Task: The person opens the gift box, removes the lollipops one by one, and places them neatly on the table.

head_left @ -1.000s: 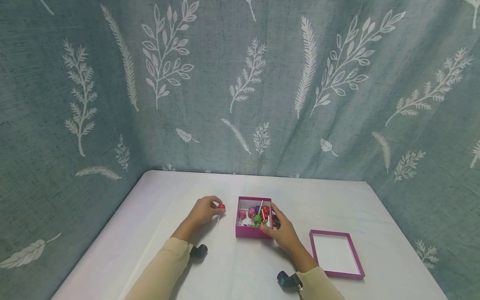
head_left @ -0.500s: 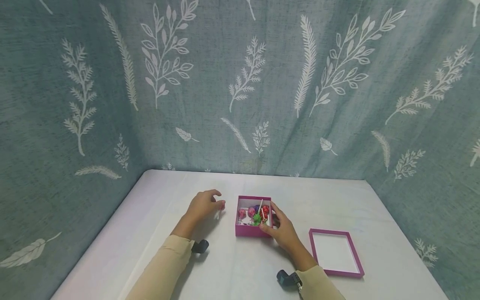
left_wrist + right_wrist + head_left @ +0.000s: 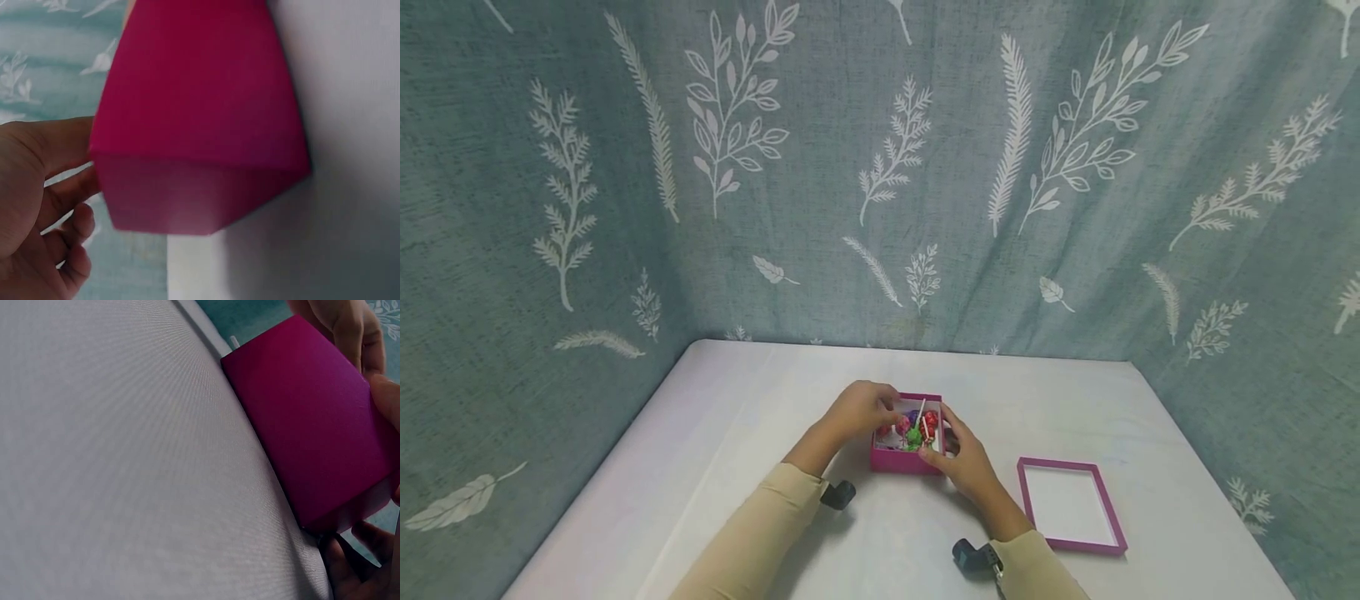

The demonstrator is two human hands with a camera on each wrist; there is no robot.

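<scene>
A magenta box without its lid stands on the white table, with several wrapped lollipops inside, pink, purple, green and red. My right hand grips the box's right side, thumb at the front corner and fingers along the side. Over the box's left rim reaches my left hand, thumb and forefinger apart near a pink lollipop. In the left wrist view the box wall hides those fingertips, and the other fingers are loosely bent. A short white stick shows beyond the box in the right wrist view.
A magenta-rimmed lid lies to the right of the box, its white inside facing up, close to my right forearm. A patterned blue-green curtain encloses the back and sides of the white table.
My left hand had a red lollipop at its fingers left of the box, loosened its fingers, then moved right over the box. That lollipop is out of sight in the head view. My right hand stays put.
</scene>
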